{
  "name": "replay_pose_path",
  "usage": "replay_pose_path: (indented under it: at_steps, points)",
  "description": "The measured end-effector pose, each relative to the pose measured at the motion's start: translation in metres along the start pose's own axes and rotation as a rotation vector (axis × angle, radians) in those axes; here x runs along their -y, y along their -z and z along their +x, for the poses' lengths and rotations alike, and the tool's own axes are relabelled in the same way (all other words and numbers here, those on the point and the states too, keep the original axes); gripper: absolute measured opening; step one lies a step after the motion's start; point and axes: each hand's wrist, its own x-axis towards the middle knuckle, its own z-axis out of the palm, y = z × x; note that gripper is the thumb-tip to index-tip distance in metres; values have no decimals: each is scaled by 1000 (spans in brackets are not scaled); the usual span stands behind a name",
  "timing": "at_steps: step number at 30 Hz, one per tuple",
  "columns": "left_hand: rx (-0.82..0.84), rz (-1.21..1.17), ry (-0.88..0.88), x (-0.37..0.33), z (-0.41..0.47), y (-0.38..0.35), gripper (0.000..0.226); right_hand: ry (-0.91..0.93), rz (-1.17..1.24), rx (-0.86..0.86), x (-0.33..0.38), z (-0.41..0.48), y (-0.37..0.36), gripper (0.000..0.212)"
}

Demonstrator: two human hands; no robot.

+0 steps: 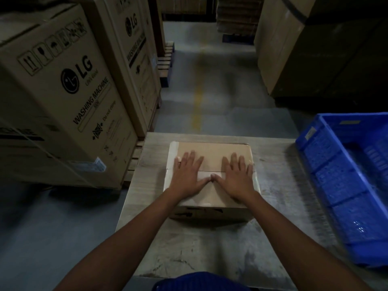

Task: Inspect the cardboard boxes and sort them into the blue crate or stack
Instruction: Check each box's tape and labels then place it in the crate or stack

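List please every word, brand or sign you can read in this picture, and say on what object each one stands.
"LG" and "WASHING MACHINE": near big carton, with handling pictograms above.
"LG": second big carton; its vertical print is too blurred.
Small box under left hand and right hand: dark front print, unreadable.
Blue crate: labels unreadable.

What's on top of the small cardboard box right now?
Both hands lie flat on the cardboard box: left hand, right hand, thumbs meeting over a pale tape strip along the seam. Tape beneath the palms is hidden; contents unseen.
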Motion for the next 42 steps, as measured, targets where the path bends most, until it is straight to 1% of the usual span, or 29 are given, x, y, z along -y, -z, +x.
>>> replay_pose_path:
  at_steps: [2, 4, 6, 8, 10, 13, 16, 17, 20, 21, 23, 25, 28, 30, 31, 33, 34, 35, 37, 39, 41, 42]
  points:
    - [42, 21, -6, 4, 0, -2, 84, 3, -53, 3, -2, 0, -7, 88]
    - [58, 3, -40, 10, 4, 3, 78, 4, -67, 6, -2, 4, 3, 86]
    - [18, 7, -64, 22, 6, 10, 73, 1, -70, 4, 4, 11, 21, 82]
    - [-82, 14, 20, 31, 5, 11, 71, -23, -64, -7, 13, 18, 32, 80]
    - [-88, 14, 134, 35, 2, 8, 73, -23, -42, 33, 20, 22, 25, 86]
    - [-55, 19, 134, 36, 3, 5, 75, -22, -59, 69, 21, 22, 5, 94]
    - [-60, 35, 86, 36, 4, 6, 72, -52, -99, 98, 28, 30, 19, 93]
    - [-66, 44, 58, 35, 4, 6, 69, -17, -127, 116, 34, 32, 24, 89]
    - [-47, 76, -16, 34, 4, 6, 65, 286, -222, 186, 55, 32, 20, 65]
    - [-26, 82, -27, 35, 5, 6, 65, 339, -226, 205, 60, 30, 16, 62]
    - [-2, 81, -30, 37, 5, 7, 67, 346, -214, 226, 63, 33, 17, 62]
    - [11, 97, -36, 35, 5, 10, 68, 357, -210, 263, 64, 38, 26, 66]
    - [42, 172, -57, 26, 7, 18, 69, 394, -166, 319, 66, 46, 42, 81]
    - [56, 174, -84, 19, 10, 20, 73, 408, -137, 342, 61, 50, 47, 81]
    - [63, 171, -112, 16, 11, 18, 75, 399, -141, 344, 54, 51, 48, 84]
    - [97, 172, -145, 9, 14, 10, 77, 325, -186, 345, 35, 49, 45, 103]
    - [123, 171, -135, 6, 16, 7, 78, 283, -189, 352, 26, 47, 43, 112]
    - [149, 178, -116, 4, 18, 7, 80, 265, -172, 359, 20, 46, 40, 117]
    - [192, 220, -91, -1, 23, 13, 83, 285, -157, 372, 14, 46, 41, 118]
    - [212, 236, -105, -4, 29, 21, 86, 309, -176, 390, 14, 46, 49, 119]
    - [223, 208, -180, -10, 37, 22, 88, 263, -230, 391, 10, 45, 56, 124]
    - [251, 188, -229, -14, 39, 20, 89, 202, -269, 387, 5, 45, 57, 129]
